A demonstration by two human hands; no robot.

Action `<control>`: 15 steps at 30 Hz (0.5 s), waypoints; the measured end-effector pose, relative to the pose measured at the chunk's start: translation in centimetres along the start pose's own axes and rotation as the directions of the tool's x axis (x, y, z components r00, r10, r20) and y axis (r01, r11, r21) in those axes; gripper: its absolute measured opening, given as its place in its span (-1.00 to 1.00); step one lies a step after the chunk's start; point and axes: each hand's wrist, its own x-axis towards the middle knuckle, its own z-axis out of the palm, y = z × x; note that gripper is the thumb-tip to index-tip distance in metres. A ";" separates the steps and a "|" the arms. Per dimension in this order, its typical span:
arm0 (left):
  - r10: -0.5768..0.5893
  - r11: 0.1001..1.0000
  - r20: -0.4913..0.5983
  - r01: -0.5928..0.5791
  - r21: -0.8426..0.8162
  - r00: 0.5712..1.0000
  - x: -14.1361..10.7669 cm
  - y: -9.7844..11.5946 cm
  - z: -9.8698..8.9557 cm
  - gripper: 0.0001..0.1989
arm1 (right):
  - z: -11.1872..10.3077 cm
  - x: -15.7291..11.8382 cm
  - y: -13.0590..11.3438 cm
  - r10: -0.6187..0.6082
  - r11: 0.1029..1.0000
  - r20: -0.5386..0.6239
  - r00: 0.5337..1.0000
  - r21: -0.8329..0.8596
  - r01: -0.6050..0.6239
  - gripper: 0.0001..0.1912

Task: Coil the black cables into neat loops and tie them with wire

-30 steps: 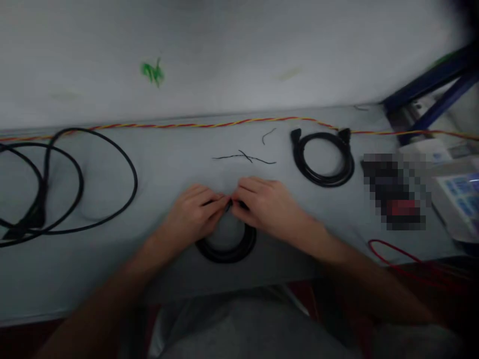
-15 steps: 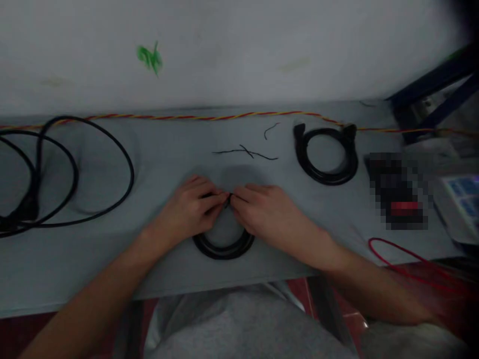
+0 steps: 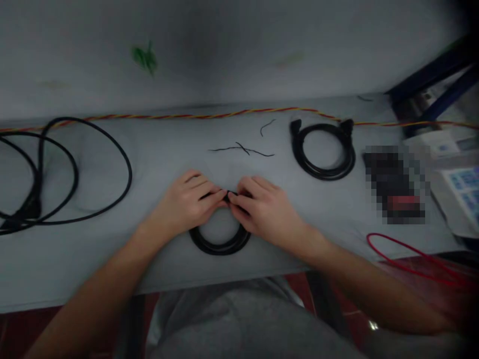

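And there it was, the black coil (image 3: 220,248) lying flat on the grey table (image 3: 168,264), right under the hands and close to the near edge! The left hand (image 3: 185,205) came in from one side and the right hand (image 3: 264,212) from the other, both closed around the top of the ring, fingers curled and tips meeting at a dark bit of cable (image 3: 231,193) pinched between them. Exactly what that bit was, the fingers hid. More of the ring showed below the hands than a second earlier, a nearly full dark loop now, with the hands set a little higher on it.

Just beyond the fingertips lay thin black wire scraps (image 3: 241,148). Off past the right hand sat a second coil (image 3: 325,174), neatly wound, with a plug at each end. Further out on that side were a pixelated object (image 3: 394,184), a device with a blue panel (image 3: 462,192) and a red wire (image 3: 406,257) looping off the edge. Out past the left hand sprawled a loose black cable (image 3: 129,174), and a twisted red-and-yellow wire (image 3: 187,116) ran along the far side of the table!
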 end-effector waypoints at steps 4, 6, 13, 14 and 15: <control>0.073 0.997 -0.017 -0.072 0.006 0.997 0.3 0.1 -0.2 -0.80 | 1.2 -0.4 0.6 0.021 0.990 -0.089 0.996 0.143 -0.009 -0.82; 0.084 0.996 -0.023 -0.084 -0.023 0.996 0.4 0.2 -0.2 -0.78 | 1.5 -0.5 1.0 0.031 0.974 -0.099 0.995 0.226 -0.008 -0.84; -0.012 0.999 0.020 0.013 -0.030 1.000 0.9 0.5 0.0 -0.86 | 2.5 -0.4 1.6 0.146 0.912 -0.130 0.981 0.402 -0.082 -0.89; -0.065 0.996 0.034 0.067 -0.054 0.997 1.0 0.5 0.1 -0.89 | 2.6 -0.4 1.6 0.159 0.910 -0.129 0.979 0.404 -0.094 -0.90; -0.123 0.988 0.052 0.127 -0.083 0.991 1.1 0.6 0.2 -0.91 | 2.6 -0.4 1.6 0.173 0.909 -0.129 0.976 0.404 -0.107 -0.91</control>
